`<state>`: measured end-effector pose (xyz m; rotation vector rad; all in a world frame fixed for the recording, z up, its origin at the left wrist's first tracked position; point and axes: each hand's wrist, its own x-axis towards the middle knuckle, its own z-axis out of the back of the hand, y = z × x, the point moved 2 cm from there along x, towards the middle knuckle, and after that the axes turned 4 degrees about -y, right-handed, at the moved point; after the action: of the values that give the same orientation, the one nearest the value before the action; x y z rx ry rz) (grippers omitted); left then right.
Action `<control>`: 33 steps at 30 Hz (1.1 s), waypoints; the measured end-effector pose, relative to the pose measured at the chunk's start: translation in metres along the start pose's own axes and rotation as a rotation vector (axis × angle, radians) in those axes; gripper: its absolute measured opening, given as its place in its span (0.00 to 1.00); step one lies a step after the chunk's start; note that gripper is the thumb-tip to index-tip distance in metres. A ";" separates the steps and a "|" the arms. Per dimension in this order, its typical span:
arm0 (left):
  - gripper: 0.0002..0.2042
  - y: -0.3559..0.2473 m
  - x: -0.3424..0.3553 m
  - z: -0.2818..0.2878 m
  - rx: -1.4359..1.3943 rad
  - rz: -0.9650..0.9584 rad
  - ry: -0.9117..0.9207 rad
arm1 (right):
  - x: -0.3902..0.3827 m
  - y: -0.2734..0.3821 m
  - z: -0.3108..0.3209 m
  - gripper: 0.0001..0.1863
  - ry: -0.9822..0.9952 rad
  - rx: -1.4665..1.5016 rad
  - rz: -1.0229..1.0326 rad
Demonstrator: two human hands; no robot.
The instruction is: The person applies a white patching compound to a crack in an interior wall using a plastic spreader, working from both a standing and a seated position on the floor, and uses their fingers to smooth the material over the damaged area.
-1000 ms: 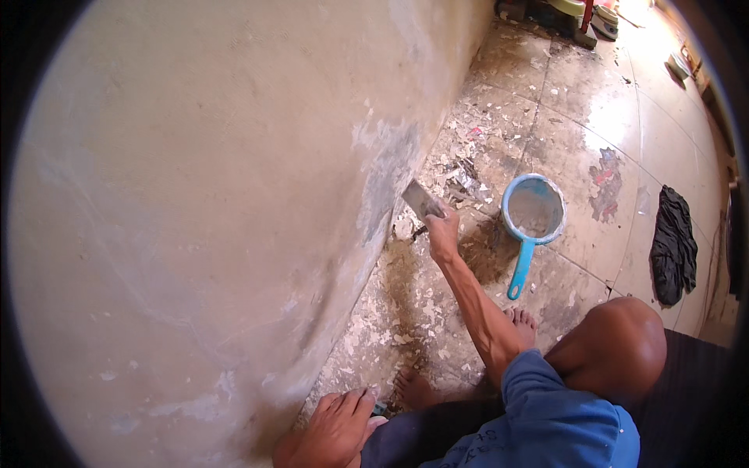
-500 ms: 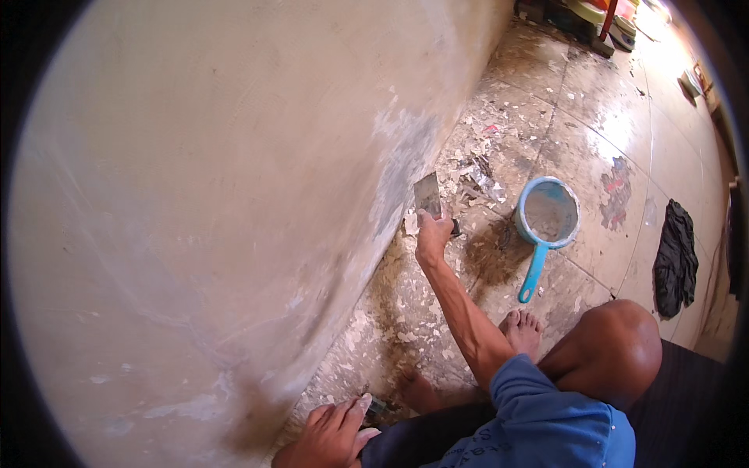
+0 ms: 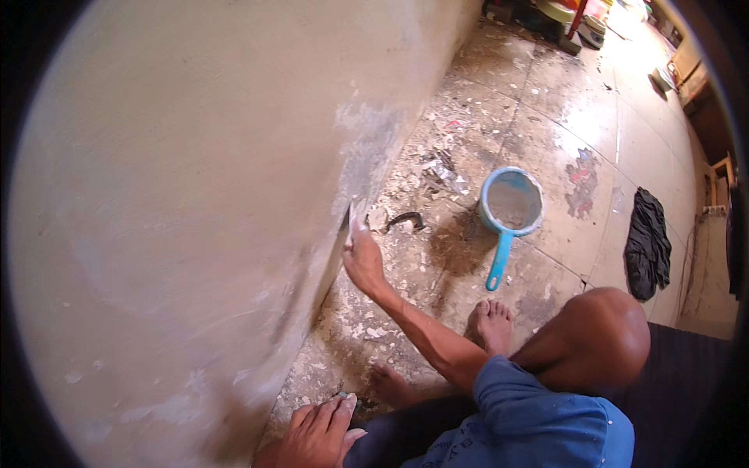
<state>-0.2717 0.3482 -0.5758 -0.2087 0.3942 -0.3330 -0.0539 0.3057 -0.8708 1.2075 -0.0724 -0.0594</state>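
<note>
My right hand (image 3: pixel 363 256) is closed around a putty knife (image 3: pixel 356 212), with its blade against the low part of the plastered wall (image 3: pixel 195 210), close to where it meets the floor. The blade shows nearly edge-on, and most of the handle is hidden. Down at the lower left, my left hand (image 3: pixel 318 430) lies by my bent knee, thumb apart from the fingers. A small pale and dark thing shows beside its fingertips, too little of it to name. Right of my right hand stands a blue dipper (image 3: pixel 502 256) holding greyish paste, its handle pointing toward me.
Flakes and scraps (image 3: pixel 445 171) litter the tiled floor along the wall. A curved dark strip (image 3: pixel 407 220) lies near my right hand. Farther right is a crumpled black cloth (image 3: pixel 647 243). My bare foot (image 3: pixel 491 327) is below the dipper. Several household things stand at the far end.
My right hand has moved left with the putty knife, from over the floor to the wall, and the blade has turned edge-on. The view has shifted slightly; my left hand stays by the knee.
</note>
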 end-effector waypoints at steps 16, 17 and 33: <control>0.31 -0.013 0.286 -0.197 -0.487 -0.071 -0.219 | 0.258 0.194 0.311 0.10 0.674 -1.050 0.604; 0.32 -0.028 0.298 -0.208 -0.620 -0.019 -0.268 | 0.238 0.202 0.331 0.11 0.594 -1.098 0.325; 0.23 -0.024 0.307 -0.222 -0.913 -0.011 -0.298 | 0.096 -0.082 0.404 0.14 0.217 -0.787 0.055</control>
<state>-0.1018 0.1870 -0.8746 -1.1398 0.2253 -0.1070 0.0058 -0.1079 -0.8018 0.4197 0.1033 0.0872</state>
